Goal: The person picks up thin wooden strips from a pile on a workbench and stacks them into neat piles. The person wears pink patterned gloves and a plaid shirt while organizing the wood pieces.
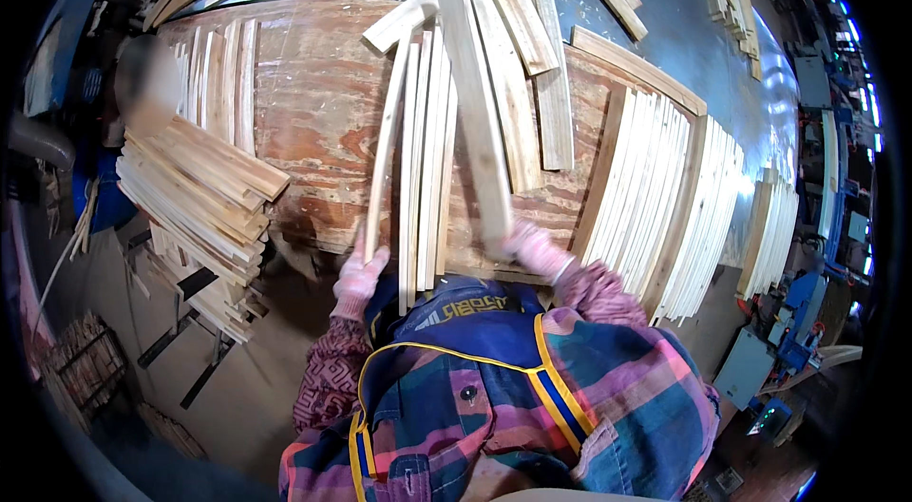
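- The fingers of the left hand [359, 276], in a pale glove, are wrapped round the near end of a thin wooden slat [388, 136] that runs away across the counter [313, 113]; the grip looks closed on it, though the fingertips themselves are hidden.
- The right hand [534, 248], also gloved, lies at the near end of a wider board [475, 113]. It is blurred, so I cannot tell whether its fingers are clamped on the board or only pressing on it.
- Between the two hands, a bundle of narrow slats [427, 151] lies side by side, with the near ends at the counter's front edge, just above the person's apron.
- The far ends of the slat and the board reach under a loose heap of boards [518, 18] lying crosswise at the back of the counter.
- To the right, rows of pale slats [655, 198] stand close together; to the left, a stacked pile of slats [204, 184] sits beside the counter.
- Risk, as I judge it: pulling either piece could drag the crossed heap and send boards sliding forward, because their ends overlap.
- The thin slat is held only at one end, so it could flex or snag on its neighbours and scatter the bundle.
- Near ends overhanging the edge could tip to the floor if nudged.
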Demonstrator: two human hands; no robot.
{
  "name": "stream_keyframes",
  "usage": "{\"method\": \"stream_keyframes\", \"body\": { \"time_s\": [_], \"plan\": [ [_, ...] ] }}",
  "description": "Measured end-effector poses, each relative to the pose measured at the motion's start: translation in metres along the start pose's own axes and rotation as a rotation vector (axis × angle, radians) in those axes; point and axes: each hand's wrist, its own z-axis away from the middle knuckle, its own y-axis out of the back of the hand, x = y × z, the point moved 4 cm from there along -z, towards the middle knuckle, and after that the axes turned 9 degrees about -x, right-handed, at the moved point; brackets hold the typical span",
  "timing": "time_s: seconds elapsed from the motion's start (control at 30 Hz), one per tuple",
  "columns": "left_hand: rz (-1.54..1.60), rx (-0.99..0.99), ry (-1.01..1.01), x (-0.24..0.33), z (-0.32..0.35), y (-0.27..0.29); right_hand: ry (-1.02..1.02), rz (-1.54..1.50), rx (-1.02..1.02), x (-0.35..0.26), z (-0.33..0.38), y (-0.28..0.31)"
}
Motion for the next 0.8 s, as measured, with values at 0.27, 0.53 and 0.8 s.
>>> {"method": "stream_keyframes", "body": {
  "time_s": [0.27, 0.53, 0.8],
  "plan": [
    [-0.893, 0.214, 0.152, 0.096, -0.009, -0.05, -0.136, 0.814, -0.168, -0.091, -0.063, -0.016],
    [-0.835, 0.201, -0.73, 0.151, -0.007, -0.138, -0.093, 0.858, 0.835, -0.184, -0.112, 0.204],
    [-0.895, 0.244, -0.334, 0.238, -0.115, -0.236, 0.18, 0.204, 0.731, -0.077, -0.031, 0.218]
  ]
}}
